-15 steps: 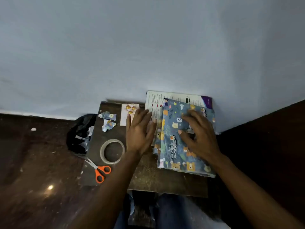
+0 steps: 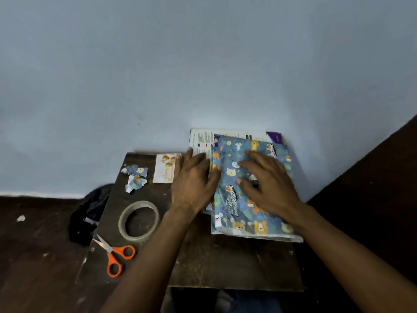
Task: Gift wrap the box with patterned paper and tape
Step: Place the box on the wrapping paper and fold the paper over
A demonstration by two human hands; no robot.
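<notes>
A flat box [image 2: 203, 138] with printed white sides lies at the back right of the small dark table [image 2: 225, 265], against the wall. Blue animal-patterned paper [image 2: 243, 224] is folded over its top. My right hand [image 2: 268, 188] presses flat on the paper with spread fingers. At the paper's left edge my left hand [image 2: 194, 184] lies flat, fingers straight, thumb touching the paper. A clear tape roll [image 2: 139, 220] lies left of my left forearm, orange-handled scissors [image 2: 115, 256] in front of it.
Two torn scraps of the patterned paper [image 2: 135, 177] lie at the table's back left. A small white card with gold pieces [image 2: 165, 169] sits beside them. A black bag [image 2: 88, 213] lies on the dark floor left of the table. A pale wall rises behind.
Both hands stay flat on the paper and box; my left hand has edged slightly toward the paper's left edge. The paper looks the same.
</notes>
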